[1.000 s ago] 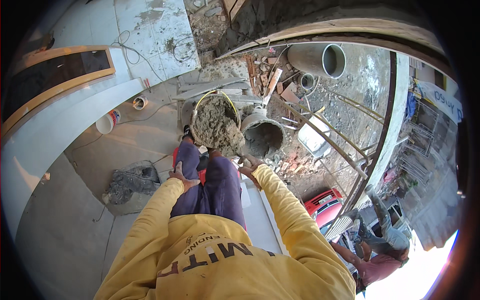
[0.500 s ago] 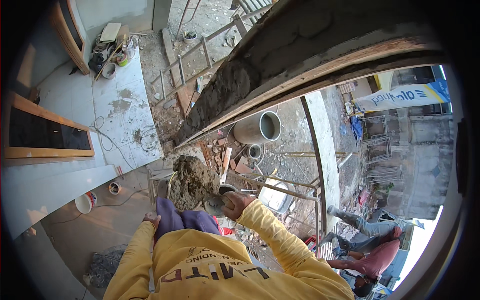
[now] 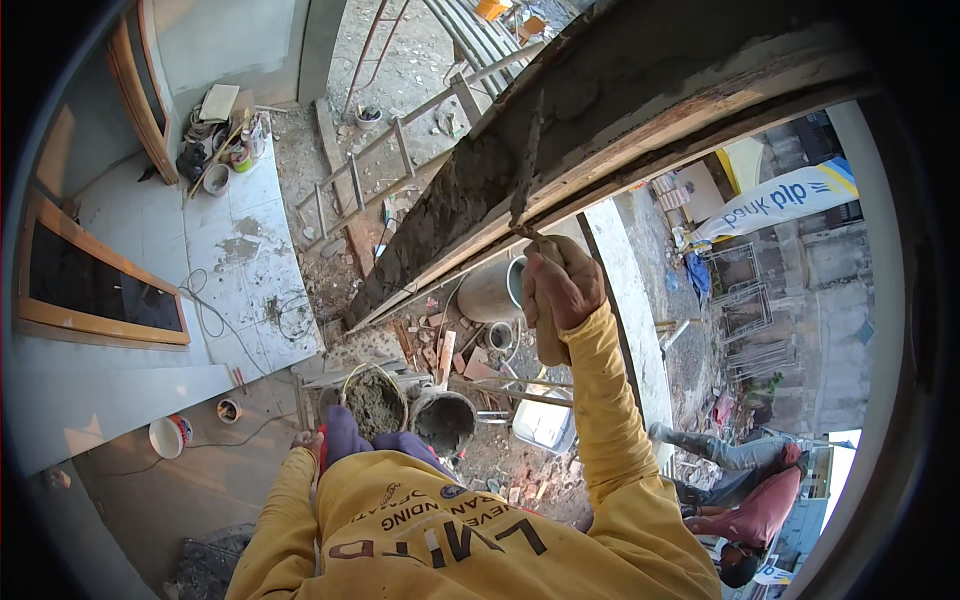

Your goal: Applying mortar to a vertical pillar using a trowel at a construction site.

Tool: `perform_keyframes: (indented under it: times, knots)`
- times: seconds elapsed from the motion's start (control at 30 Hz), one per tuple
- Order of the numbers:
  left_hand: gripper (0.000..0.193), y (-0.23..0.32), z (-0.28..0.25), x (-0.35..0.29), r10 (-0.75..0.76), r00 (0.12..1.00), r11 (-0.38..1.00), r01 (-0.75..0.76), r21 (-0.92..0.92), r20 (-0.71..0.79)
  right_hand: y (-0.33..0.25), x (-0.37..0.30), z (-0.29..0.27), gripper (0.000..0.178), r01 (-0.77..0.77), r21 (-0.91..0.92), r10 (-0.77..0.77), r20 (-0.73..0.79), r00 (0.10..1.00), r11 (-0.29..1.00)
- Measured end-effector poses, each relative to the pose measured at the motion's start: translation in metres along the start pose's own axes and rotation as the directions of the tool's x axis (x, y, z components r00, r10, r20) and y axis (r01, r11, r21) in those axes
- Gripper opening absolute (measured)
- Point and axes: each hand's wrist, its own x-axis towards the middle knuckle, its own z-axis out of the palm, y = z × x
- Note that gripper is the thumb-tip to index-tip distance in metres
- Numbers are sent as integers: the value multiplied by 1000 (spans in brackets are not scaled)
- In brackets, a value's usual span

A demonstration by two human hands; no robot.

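1. Your right hand [image 3: 560,290] has come up from the bucket to the frame's centre, fingers wrapped round the trowel [image 3: 527,165].
2. The trowel now presses mortar onto the beam [image 3: 600,130].
3. Your left hand [image 3: 308,440], fingers mostly hidden, rests by the mortar pan [image 3: 374,402] at lower left.

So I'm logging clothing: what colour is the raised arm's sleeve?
Yellow; the sleeve shows best in the head view.

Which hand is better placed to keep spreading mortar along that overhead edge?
The right hand: it is raised with a grip on the mortar-caked metal trowel, whose blade lies against the grey mortar-covered ledge. The left hand is low, beside the mortar-filled bucket.
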Motion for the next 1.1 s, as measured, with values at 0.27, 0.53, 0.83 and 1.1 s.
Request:
perform_keyframes:
  times: [0.27,0.53,0.83,1.1]
  knots:
    - [51,-75,-20,61,-94,996,952,91,291,-1,62,-24,1,33,337,-351,-357,11,934,873]
    - [45,-18,-33,6,-112,990,990,119,78,-87,109,-16,102,49,-53,-333,-26,-229,973,941]
    - [59,10,-55,-46,-192,978,981,191,13,86,133,78,143,36,-102,-451,-93,-390,916,887]
    - [52,-17,-59,-41,-219,976,970,216,-111,-18,166,60,119,42,10,-457,-283,-533,797,889]
